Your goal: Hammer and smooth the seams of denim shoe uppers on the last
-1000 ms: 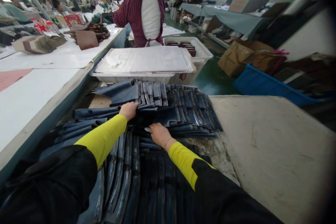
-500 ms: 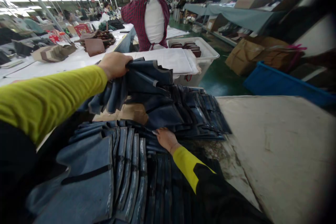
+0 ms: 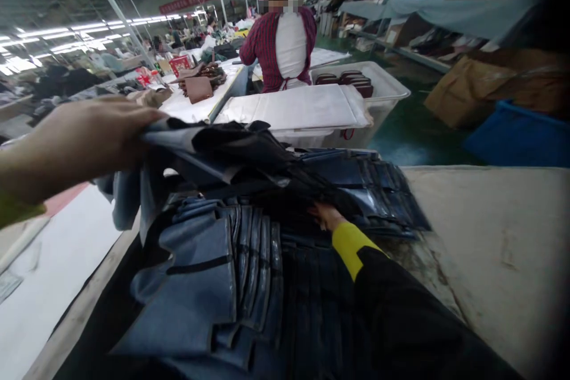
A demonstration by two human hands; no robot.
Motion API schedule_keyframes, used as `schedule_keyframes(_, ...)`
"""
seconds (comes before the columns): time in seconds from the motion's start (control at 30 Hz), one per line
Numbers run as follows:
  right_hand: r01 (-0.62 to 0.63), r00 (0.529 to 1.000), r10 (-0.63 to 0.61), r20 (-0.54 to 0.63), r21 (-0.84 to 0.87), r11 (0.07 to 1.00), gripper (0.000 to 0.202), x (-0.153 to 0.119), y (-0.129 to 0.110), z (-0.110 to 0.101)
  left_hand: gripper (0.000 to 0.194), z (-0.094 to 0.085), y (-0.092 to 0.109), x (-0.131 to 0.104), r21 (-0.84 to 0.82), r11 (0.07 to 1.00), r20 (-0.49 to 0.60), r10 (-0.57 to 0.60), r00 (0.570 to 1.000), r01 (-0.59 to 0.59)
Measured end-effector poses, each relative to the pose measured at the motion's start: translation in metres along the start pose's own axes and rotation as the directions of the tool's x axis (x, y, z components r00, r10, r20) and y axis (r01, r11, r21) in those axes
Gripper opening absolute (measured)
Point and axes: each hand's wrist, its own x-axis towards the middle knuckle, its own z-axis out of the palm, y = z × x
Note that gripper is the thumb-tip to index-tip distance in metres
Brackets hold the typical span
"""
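Observation:
Dark blue sheet pieces with grey edges lie in overlapping rows. My left hand (image 3: 109,130), slightly blurred, grips the left end of a raised bundle of blue pieces (image 3: 214,154) at the upper left. The bundle's loose ends hang below that hand. At the bundle's lower right, my right hand (image 3: 327,215) has its fingers partly under the dark pieces, so what they hold is hidden. Nearer to me is a fanned stack of blue pieces (image 3: 200,279), the top one crossed by a black strip. Another stack (image 3: 378,184) lies behind my right hand.
A pale board (image 3: 494,237) is on the right. Beyond the stacks are a white covered surface (image 3: 294,108) and a white bin (image 3: 392,95) with brown items. A person (image 3: 285,41) in a red checked top faces away. A blue container (image 3: 521,133) stands at the right.
My left hand has moved left and nearer with the bundle, which now stretches over the cardboard seen before. My right hand has shifted right and slightly up, its fingers now further under the pieces. The view has shifted.

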Motion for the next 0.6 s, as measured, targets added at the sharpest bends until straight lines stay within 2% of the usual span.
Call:
schedule_keyframes(0.07, -0.046, 0.999, 0.047, -0.016, 0.067, 0.997, 0.033, -0.007, -0.002, 0.001, 0.053, 0.023, 0.012, -0.065, -0.147, 0.989, 0.064, -0.001, 0.998, 0.010)
schedule_keyframes(0.13, -0.060, 0.997, 0.064, -0.031, 0.112, 0.992, 0.032, -0.017, -0.004, 0.001, 0.048, 0.059, 0.047, -0.135, -0.308, 0.950, 0.245, 0.024, 0.969, 0.054)
schedule_keyframes(0.2, -0.047, 0.998, 0.054, -0.036, 0.158, 0.986, 0.030, -0.030, -0.006, -0.001, 0.062, 0.099, 0.097, -0.198, -0.450, 0.889, 0.467, 0.154, 0.871, 0.084)
schedule_keyframes(0.27, -0.027, 0.999, 0.034, -0.028, 0.195, 0.980, 0.024, -0.044, -0.009, -0.005, 0.066, 0.131, 0.150, -0.242, -0.527, 0.845, 0.609, 0.296, 0.736, 0.096)
schedule_keyframes(0.3, -0.017, 1.000, 0.022, -0.022, 0.208, 0.978, 0.022, -0.051, -0.010, -0.008, 0.066, 0.141, 0.172, -0.256, -0.547, 0.832, 0.637, 0.341, 0.692, 0.093)
schedule_keyframes(0.33, -0.007, 1.000, 0.011, -0.015, 0.219, 0.976, 0.020, -0.058, -0.012, -0.009, 0.065, 0.145, 0.189, -0.265, -0.568, 0.818, 0.635, 0.367, 0.680, 0.089)
schedule_keyframes(0.4, 0.014, 1.000, -0.014, -0.004, 0.230, 0.973, 0.018, -0.073, -0.014, -0.010, 0.062, 0.142, 0.211, -0.269, -0.593, 0.800, 0.602, 0.361, 0.713, 0.096)
schedule_keyframes(0.47, 0.043, 0.999, -0.045, 0.005, 0.233, 0.971, 0.019, -0.088, -0.015, -0.005, 0.054, 0.129, 0.223, -0.263, -0.625, 0.775, 0.546, 0.352, 0.760, 0.090)
schedule_keyframes(0.6, 0.132, 0.991, -0.132, -0.013, 0.218, 0.967, 0.024, -0.118, -0.017, 0.015, 0.048, 0.115, 0.254, -0.252, -0.687, 0.721, 0.457, 0.339, 0.823, 0.084)
